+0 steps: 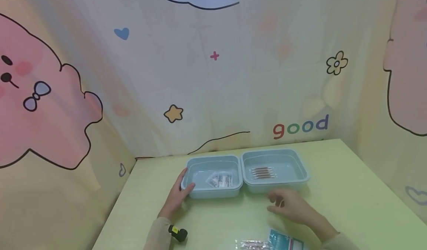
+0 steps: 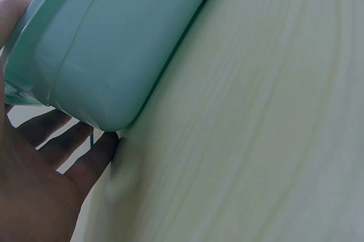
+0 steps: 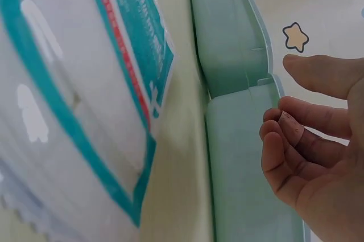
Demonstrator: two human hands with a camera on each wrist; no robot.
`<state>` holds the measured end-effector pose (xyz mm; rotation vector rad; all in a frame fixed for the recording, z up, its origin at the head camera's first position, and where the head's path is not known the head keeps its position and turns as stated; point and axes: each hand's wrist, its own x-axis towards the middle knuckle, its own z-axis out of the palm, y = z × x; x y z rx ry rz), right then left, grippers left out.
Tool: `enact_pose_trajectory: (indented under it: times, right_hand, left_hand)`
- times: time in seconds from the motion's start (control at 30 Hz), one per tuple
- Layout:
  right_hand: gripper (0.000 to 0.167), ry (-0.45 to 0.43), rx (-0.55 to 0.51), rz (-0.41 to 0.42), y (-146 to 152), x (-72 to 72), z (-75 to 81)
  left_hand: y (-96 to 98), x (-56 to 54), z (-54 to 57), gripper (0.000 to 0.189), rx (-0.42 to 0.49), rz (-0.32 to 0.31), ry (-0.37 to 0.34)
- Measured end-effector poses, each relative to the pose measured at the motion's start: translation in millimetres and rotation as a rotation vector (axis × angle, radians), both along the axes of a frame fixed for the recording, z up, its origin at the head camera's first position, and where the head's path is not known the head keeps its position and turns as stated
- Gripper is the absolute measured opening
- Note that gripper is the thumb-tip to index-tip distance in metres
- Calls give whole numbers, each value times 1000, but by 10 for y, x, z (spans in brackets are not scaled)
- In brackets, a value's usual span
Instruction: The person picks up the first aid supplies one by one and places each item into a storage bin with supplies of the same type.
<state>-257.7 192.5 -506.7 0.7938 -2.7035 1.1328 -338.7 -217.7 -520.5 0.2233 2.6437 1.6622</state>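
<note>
My left hand [image 1: 176,196] holds the near left corner of a light blue plastic basin [image 1: 215,193], thumb at the rim and fingers along its outer side. The left wrist view shows those fingertips [image 2: 105,145] touching the basin wall. Inside lie small clear packets with printing [image 1: 221,179]. My right hand [image 1: 291,205] hovers before a second blue basin [image 1: 277,187], fingers loosely curled, holding nothing. Several brown sticks with pale ends [image 1: 263,173] lie in that basin. One right finger wears a bandage [image 3: 291,129]. Below this hand is a teal and white plastic package [image 1: 283,240].
Beside the teal package lies a clear packet of thin sticks [image 1: 251,245]. The basins stand side by side on a pale yellow-green table [image 1: 337,190]. A printed curtain [image 1: 213,94] hangs behind and at both sides. A small black device [image 1: 179,234] is strapped to my left wrist.
</note>
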Motion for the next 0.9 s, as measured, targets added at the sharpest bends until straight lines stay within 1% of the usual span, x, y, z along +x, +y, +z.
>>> enact_pose_trajectory:
  times: [0.2,0.3,0.4,0.5,0.63,0.73,0.8,0.9]
  right_hand:
    - [29,-57,29,-4,34,58,-19]
    - [28,-67,42,2,58,64,-49]
    - [28,-61,32,27,88,65,-87]
    - [27,-64,15,53,111,71,-122]
    - [27,-89,6,58,131,85,-152]
    - [28,-97,4,58,137,99,-157]
    - [29,-90,7,62,140,109,-160]
    - [29,-78,26,58,147,125,-169]
  left_hand:
    - [-47,-180,-305,72,2,30,27]
    - [-48,-185,-310,71,2,32,37]
    - [-42,-185,-300,71,-2,32,35]
    - [-32,-162,-256,72,5,28,24]
    - [-6,-72,-99,76,21,10,3]
    - [13,3,18,79,13,0,-8]
    - [18,31,55,80,2,-2,-11]
    - [17,46,66,79,-3,-2,-8]
